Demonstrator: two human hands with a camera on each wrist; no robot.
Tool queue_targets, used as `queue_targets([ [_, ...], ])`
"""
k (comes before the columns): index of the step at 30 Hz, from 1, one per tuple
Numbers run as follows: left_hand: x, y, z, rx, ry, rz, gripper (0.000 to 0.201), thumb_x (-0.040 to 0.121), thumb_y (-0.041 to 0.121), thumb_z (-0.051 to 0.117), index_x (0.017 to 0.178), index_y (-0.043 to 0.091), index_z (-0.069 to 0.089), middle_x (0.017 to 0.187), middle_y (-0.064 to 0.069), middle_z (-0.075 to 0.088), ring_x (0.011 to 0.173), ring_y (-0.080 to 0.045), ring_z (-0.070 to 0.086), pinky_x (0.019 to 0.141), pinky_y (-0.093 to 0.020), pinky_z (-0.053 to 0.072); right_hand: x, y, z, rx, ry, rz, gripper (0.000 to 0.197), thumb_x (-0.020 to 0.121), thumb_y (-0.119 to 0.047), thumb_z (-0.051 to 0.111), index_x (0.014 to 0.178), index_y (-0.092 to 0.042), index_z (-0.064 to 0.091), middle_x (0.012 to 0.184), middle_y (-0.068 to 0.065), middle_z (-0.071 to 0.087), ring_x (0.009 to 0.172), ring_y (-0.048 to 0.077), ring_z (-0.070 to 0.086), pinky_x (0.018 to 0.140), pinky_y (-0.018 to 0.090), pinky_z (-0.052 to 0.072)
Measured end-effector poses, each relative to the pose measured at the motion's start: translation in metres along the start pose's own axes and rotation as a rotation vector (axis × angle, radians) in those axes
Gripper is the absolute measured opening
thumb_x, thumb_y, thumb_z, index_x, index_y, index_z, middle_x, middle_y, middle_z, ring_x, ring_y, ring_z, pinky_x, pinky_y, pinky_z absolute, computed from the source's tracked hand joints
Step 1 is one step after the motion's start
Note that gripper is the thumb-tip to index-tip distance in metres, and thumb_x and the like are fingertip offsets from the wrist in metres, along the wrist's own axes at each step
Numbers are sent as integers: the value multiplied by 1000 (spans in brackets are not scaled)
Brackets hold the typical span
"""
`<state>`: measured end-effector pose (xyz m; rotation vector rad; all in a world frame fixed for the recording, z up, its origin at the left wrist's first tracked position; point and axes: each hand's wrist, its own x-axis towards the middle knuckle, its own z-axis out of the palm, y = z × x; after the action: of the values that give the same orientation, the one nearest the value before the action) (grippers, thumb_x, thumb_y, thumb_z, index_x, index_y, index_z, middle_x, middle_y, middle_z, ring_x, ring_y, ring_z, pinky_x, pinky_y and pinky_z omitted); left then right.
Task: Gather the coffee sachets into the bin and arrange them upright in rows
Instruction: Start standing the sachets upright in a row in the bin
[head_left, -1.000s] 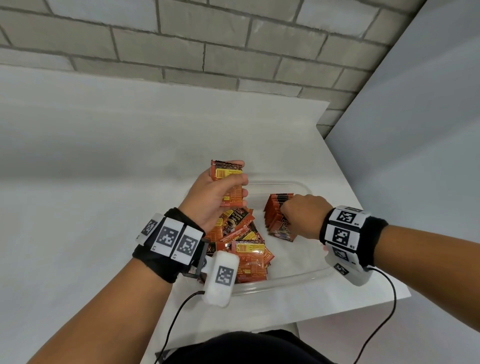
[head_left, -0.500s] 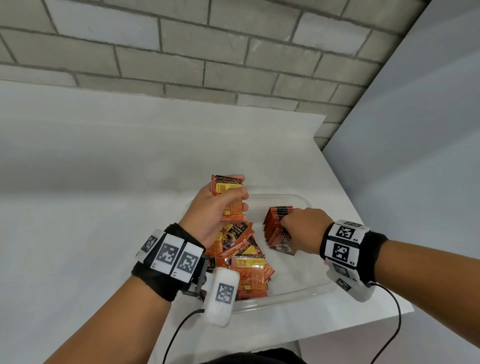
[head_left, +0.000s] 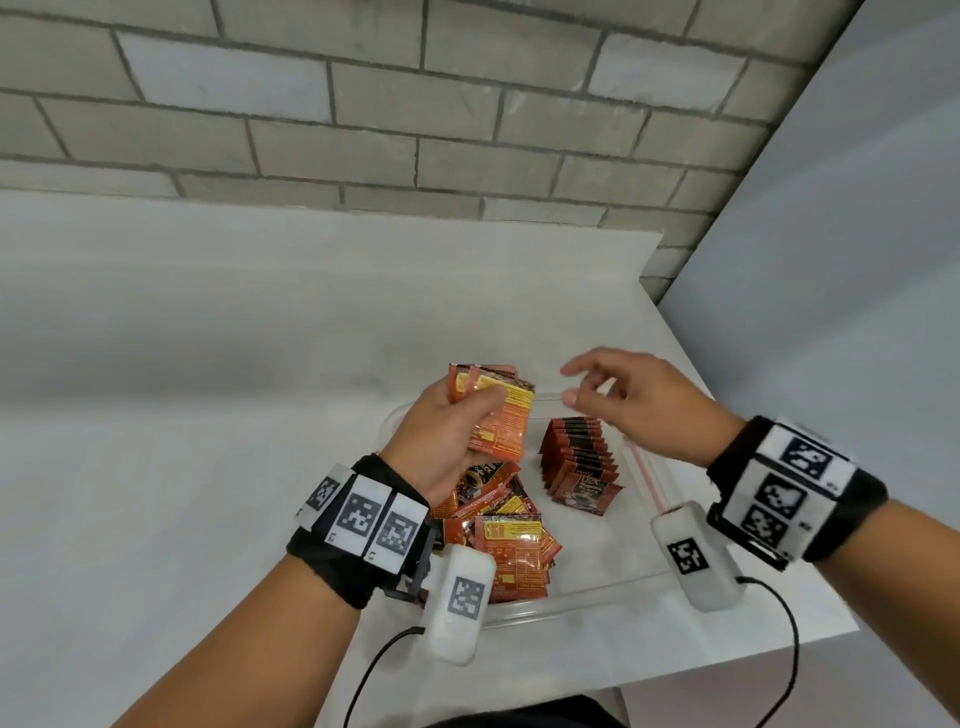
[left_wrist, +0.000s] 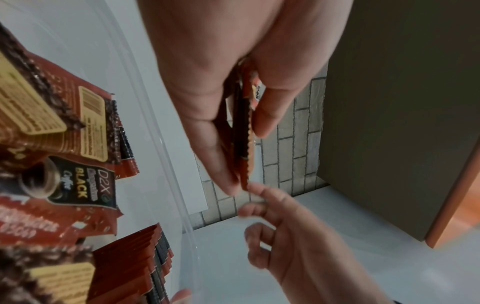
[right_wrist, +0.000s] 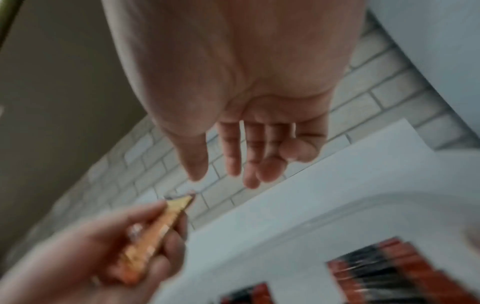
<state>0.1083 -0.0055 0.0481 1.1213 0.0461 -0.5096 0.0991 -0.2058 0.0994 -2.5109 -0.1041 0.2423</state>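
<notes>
The right hand (head_left: 639, 410) is no longer pressing down on the upright row of sachets (head_left: 579, 460); a second ago and half a second ago it was resting fist-like on top of that row, and now it is hovering above the far side of the clear bin (head_left: 582, 592), lifted clear and reaching across toward the left hand (head_left: 447, 436). Its grip is loose and wide, the fingers spread and only slightly bent, holding nothing, with the fingertips (left_wrist: 255, 190) just beside the top edge of the held bundle.

The left hand is gripping a small bundle of sachets (head_left: 501, 415) between thumb and fingers, upright above the left part of the bin, much as it was doing in both earlier frames; the bundle is now fanning a little, with one sachet edge showing apart at the top left. In the left wrist view the thin edges of the bundle (left_wrist: 245, 131) are sandwiched between thumb and fingers.

The row is standing on its own in the middle of the bin, leaning slightly. A loose pile of sachets (head_left: 498, 525) is lying flat and jumbled in the near left part of the bin, below the left wrist, unchanged. The bin is sitting near the right corner of the white table (head_left: 208, 415).
</notes>
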Motion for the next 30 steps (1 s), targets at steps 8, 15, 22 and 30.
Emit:
queue_targets([
  [8,-4,2,12,140,-53,50,25,82,28,65,103,14,64,86,-4,71,85,-19,69,76,-42,58,-4,-11,20,321,140,-110,18,80,-17,74,93,-24,63,79,-6,64,68,14,59,66,21,47],
  [15,3,1,16,-107,64,52,51,79,45,60,109,4,58,90,-14,62,79,-26,65,76,-43,57,-12,-9,32,109,365,-348,13,79,-12,74,75,-18,64,80,-7,59,75,5,53,66,15,41],
  [22,0,-2,17,36,21,142,22,88,-3,57,110,0,61,100,-20,69,90,-30,67,77,-45,58,-12,-4,20,70,349,-342,17,83,-28,71,100,-24,67,96,-6,52,88,-3,48,73,6,35],
  [30,-1,-7,19,95,-20,103,16,88,10,62,103,9,61,88,-9,70,86,-25,68,78,-39,58,-4,-4,-2,-16,64,-191,18,86,-20,67,101,-29,64,82,-11,63,76,1,56,68,9,41],
])
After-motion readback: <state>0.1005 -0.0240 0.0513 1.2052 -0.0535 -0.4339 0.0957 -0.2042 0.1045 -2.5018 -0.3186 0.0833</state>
